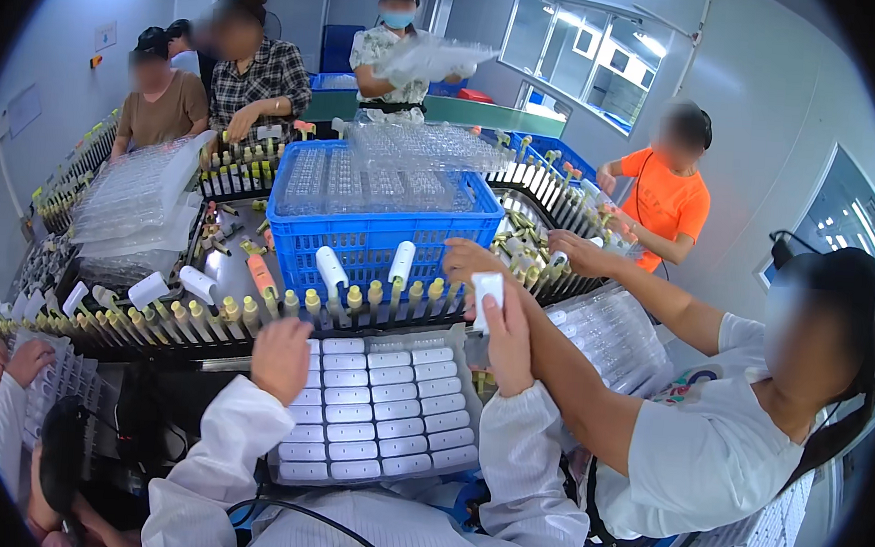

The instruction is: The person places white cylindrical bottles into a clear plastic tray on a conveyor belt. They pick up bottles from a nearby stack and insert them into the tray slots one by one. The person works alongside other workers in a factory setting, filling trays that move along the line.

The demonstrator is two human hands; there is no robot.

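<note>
My right hand is closed on a small white plastic casing, held upright by the tray's far right corner. My left hand is curled at the tray's far left corner, near the peg row; its fingertips are hidden, so what it grips, if anything, cannot be made out. Between my forearms lies a clear plastic tray with rows of white rounded casings. Just beyond runs a dark rack of yellow-tipped pegs. White casings cap some pegs, and an orange-pink piece stands on another.
A blue crate stacked with clear trays stands behind the pegs. At right, a co-worker's arm reaches across beside my right hand. More clear trays lie under it. Another person's hands work at the far left.
</note>
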